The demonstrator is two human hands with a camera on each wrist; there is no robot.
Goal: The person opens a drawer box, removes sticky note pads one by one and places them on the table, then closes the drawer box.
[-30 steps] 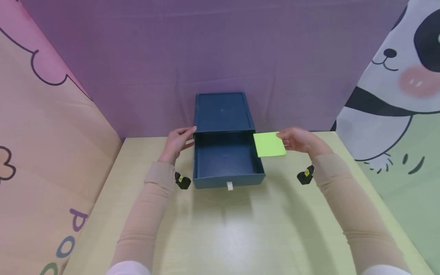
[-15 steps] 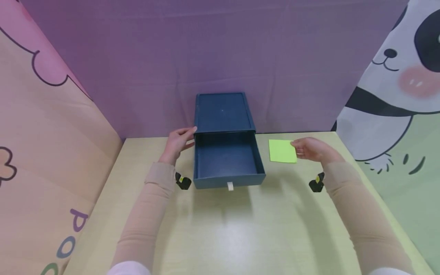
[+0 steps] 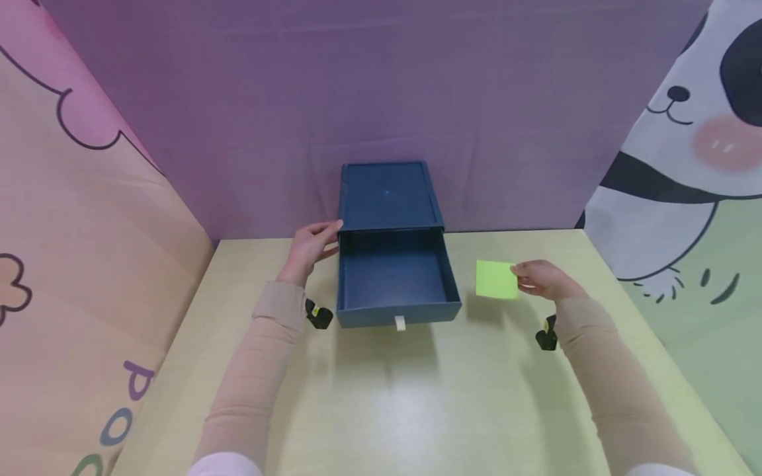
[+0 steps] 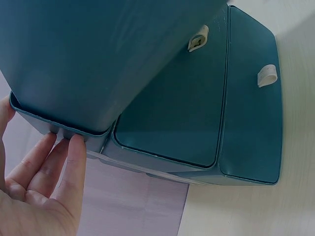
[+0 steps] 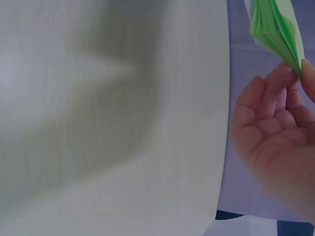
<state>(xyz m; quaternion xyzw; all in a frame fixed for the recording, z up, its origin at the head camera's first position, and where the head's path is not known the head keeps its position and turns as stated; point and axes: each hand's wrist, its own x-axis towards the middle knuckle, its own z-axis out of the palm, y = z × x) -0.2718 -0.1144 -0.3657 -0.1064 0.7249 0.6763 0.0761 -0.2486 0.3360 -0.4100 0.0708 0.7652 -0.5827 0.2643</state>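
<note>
A dark blue drawer cabinet [image 3: 387, 192] stands against the back wall, its top drawer [image 3: 369, 317] pulled out with the bare bottom showing. At the cabinet's upper left edge, my left hand [image 3: 309, 251] rests with the thumb at the top corner. Its fingertips [image 4: 76, 142] touch the side in the left wrist view. To the right of the drawer, my right hand [image 3: 546, 279] pinches a yellow-green sticky note pad [image 3: 497, 280] by its right edge, above the table. Several loosely spread sheets of the pad [image 5: 276, 29] show in the right wrist view.
Two closed lower drawers, a middle drawer [image 4: 172, 108] and a bottom drawer [image 4: 253, 113], have pale pull tabs. The pale wooden table [image 3: 387, 410] extends toward me. A purple cloth wall [image 3: 381, 79] closes the back; printed cloths hang at both sides.
My right hand has carried the sticky note pad away from the drawer's right side, to the right and toward me. My left hand stays at the cabinet's edge.
</note>
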